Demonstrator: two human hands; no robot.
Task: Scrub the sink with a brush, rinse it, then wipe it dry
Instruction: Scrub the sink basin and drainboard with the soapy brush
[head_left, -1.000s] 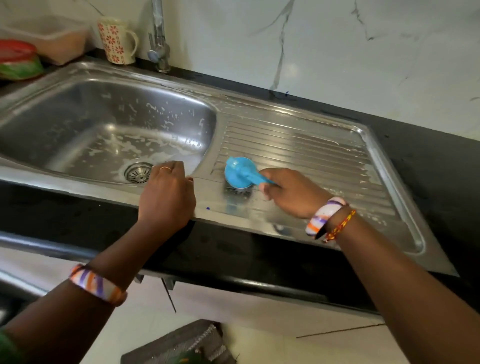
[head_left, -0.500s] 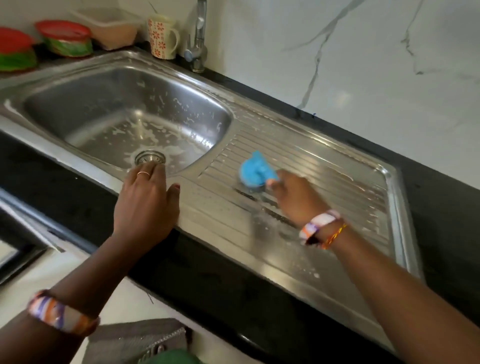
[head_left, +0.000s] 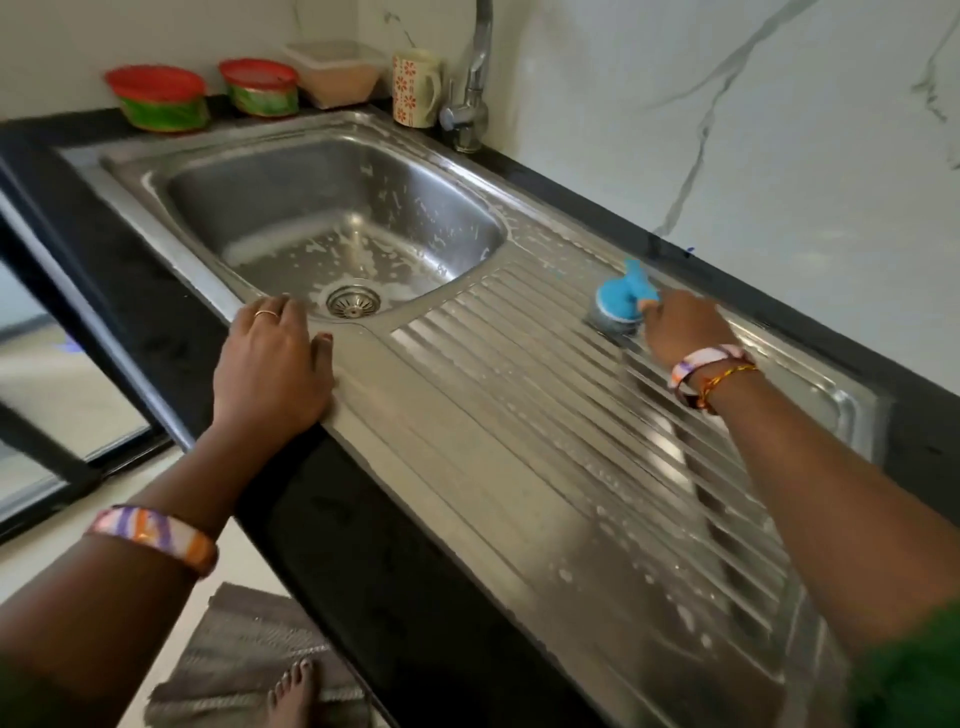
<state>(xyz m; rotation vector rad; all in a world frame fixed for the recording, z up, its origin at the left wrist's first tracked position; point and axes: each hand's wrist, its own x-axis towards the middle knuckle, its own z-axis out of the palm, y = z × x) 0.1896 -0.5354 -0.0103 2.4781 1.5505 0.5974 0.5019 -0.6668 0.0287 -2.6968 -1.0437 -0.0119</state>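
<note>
The steel sink (head_left: 171, 156) has a deep basin with soapy foam on its floor and walls and a round drain (head_left: 353, 301). A ribbed drainboard (head_left: 545, 426), streaked with suds, stretches to the right. My right hand (head_left: 680, 325) grips the handle of a blue scrub brush (head_left: 621, 299), whose bristles press on the far part of the drainboard near the back rim. My left hand (head_left: 272, 364) rests flat on the sink's front rim beside the drain, fingers straight, holding nothing.
A chrome tap (head_left: 472, 98) stands behind the basin. A floral mug (head_left: 413, 91), a lidded plastic box (head_left: 337, 73) and two red-lidded tubs (head_left: 156, 98) line the back of the black counter (head_left: 363, 519). A grey mat (head_left: 244, 660) and a bare foot lie below.
My right hand has pushed the brush from the near middle of the drainboard toward its far back edge. The camera has swung left. My left hand has stayed on the rim.
</note>
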